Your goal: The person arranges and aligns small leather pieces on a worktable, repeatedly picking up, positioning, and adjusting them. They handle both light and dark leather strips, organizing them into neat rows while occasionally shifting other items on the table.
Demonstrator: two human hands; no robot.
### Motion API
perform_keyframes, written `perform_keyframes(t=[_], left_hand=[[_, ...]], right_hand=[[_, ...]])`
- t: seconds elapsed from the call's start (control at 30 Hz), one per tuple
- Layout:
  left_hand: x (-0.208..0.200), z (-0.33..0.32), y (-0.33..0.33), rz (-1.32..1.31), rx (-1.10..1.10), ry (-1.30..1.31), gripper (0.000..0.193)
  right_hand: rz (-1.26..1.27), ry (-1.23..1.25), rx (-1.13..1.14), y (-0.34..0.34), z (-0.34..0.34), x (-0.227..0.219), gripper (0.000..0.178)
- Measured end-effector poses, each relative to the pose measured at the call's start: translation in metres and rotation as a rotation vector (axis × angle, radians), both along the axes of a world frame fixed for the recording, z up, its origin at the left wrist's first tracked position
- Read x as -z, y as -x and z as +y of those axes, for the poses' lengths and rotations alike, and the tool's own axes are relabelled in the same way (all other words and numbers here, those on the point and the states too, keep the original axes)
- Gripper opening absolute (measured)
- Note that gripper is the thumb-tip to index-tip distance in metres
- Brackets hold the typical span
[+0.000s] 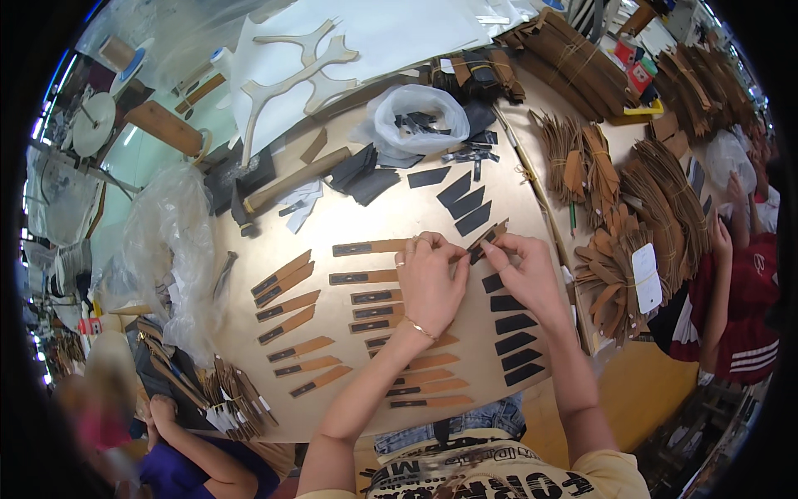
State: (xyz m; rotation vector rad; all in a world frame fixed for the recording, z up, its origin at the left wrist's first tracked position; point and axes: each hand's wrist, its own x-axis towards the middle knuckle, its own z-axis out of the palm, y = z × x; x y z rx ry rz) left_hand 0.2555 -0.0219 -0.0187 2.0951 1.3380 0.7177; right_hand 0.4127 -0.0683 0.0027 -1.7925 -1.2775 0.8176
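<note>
My left hand and my right hand meet over the right middle of the table, fingers pinched. Between their fingertips is a small dark leather strip with a brown edge; the fingers partly hide it. Below my left hand and forearm lies a column of tan leather strips with dark end patches, some covered by the arm. Another group of such patched strips fans out farther left. Beside my right wrist, black slanted pieces lie in a column. More black pieces rest just beyond my hands.
A hammer lies across the far side, near a plastic bag holding dark scraps. Bundled brown leather pieces crowd the right side. Crumpled clear plastic lies at left. Co-workers' arms show at lower left and right.
</note>
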Motion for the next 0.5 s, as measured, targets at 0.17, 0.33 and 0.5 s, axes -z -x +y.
perform_keyframes(t=[0.17, 0.33, 0.5], left_hand=[[-0.002, 0.001, 0.010, -0.007, 0.009, -0.111, 0.011], [-0.001, 0.048, 0.077, 0.067, -0.178, -0.240, 0.015], [0.001, 0.094, 0.165, 0.378, -0.309, -0.381, 0.020]], right_hand=[[-0.228, -0.118, -0.035, 0.001, -0.002, 0.003, 0.020], [-0.298, -0.096, -0.002, 0.008, -0.007, 0.004, 0.017], [-0.283, -0.075, 0.016, 0.009, -0.011, 0.005, 0.015]])
